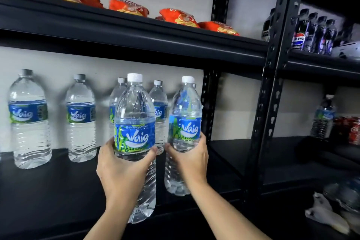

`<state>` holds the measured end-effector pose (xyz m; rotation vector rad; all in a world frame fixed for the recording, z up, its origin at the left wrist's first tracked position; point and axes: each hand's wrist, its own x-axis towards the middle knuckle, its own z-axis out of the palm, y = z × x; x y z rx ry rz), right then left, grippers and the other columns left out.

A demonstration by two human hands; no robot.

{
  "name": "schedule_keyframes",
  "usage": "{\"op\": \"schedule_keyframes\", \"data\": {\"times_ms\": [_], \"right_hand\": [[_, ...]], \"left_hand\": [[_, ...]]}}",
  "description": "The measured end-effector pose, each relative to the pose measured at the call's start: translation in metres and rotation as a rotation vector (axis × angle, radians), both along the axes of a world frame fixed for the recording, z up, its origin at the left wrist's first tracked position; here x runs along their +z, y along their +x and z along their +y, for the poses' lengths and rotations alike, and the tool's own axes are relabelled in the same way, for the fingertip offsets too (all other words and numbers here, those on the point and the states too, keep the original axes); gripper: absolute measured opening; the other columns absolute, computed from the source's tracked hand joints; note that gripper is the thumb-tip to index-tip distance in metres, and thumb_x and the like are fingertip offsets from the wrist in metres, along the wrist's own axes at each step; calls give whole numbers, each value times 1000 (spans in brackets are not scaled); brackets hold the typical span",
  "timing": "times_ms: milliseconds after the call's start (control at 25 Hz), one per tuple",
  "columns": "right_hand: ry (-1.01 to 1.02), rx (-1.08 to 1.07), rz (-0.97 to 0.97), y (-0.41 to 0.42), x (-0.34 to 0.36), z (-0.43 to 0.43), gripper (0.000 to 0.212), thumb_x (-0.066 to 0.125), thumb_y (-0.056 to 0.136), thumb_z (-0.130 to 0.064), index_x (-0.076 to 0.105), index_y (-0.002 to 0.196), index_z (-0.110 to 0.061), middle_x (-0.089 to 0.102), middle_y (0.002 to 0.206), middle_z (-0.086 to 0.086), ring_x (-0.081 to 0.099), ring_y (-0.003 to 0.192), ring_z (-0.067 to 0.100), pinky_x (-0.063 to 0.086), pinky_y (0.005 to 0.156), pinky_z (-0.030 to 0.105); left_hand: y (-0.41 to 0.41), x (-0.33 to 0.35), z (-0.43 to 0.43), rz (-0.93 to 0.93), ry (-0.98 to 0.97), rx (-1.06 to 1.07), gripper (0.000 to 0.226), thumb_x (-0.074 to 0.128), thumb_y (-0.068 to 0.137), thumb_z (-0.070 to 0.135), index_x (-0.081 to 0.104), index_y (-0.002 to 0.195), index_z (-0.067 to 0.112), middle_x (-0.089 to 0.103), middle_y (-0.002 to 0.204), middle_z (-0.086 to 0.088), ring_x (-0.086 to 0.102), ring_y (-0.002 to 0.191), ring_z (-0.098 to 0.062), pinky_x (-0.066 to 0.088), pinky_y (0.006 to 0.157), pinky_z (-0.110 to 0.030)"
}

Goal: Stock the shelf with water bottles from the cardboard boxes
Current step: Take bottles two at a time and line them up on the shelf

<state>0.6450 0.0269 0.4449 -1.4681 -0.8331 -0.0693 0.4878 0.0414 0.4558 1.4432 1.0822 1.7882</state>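
Water bottles fill both our hands: the left bottle sits in our left grip, whose fingers and thumb are curled round its body at the lower edge of the blue label. The right bottle sits in our right grip, wrapped round it the same way. Both are upright, caps up, long axes vertical, side by side and close, though apparently not touching. The shelf lies straight ahead of and beneath them, its dark board running away from us to the pale back wall. There a back row of matching bottles stands, at least four that we can count, two of them partly hidden behind the pair we hold. So the free board is the strip between our grips and that row, and we judge that the bottles need to travel forward and down, axes vertical, to land on it. We judge the right bottle the nearer of the two: its base shows over the board, close to the black upright post, though we cannot tell whether it rests there or hangs just above. The left bottle looks closer to us, its base showing at or short of the shelf's front edge, so it has farther to go. The risk we see is nudging the back row while pushing in, so each bottle should stop short of it.
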Motion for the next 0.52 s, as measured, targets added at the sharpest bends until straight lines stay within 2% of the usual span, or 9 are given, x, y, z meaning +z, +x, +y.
{"op": "schedule_keyframes", "data": {"times_ms": [120, 240, 400, 520], "right_hand": [[14, -78, 21, 37, 4, 22, 81, 90, 56, -45, 49, 120, -18, 60, 110, -1, 61, 103, 19, 51, 87, 35], [35, -129, -19, 61, -5, 34, 77, 92, 57, -36, 52, 120, -14, 59, 106, -2, 59, 97, 16, 45, 78, 26], [81, -129, -30, 78, -18, 42, 80, 93, 60, -30, 49, 125, -14, 60, 112, 0, 57, 101, 16, 47, 85, 28], [51, -74, -62, 83, -25, 42, 87, 92, 61, -35, 45, 131, -16, 57, 119, -1, 54, 109, 13, 45, 92, 28]], "left_hand": [[12, 5, 17, 3, 27, -29, 78, 93, 52, 48, 60, 116, 18, 67, 105, 0, 63, 101, -19, 50, 93, -35], [22, 8, 27, 3, 53, -42, 83, 93, 54, 46, 59, 124, 16, 65, 112, -1, 61, 108, -18, 46, 99, -32], [29, 6, 36, -3, 71, -42, 84, 93, 54, 45, 58, 124, 16, 63, 114, 0, 60, 112, -20, 47, 105, -42], [32, 2, 42, -6, 69, -38, 76, 93, 53, 44, 58, 117, 21, 65, 110, 1, 63, 106, -18, 49, 101, -39]]}}
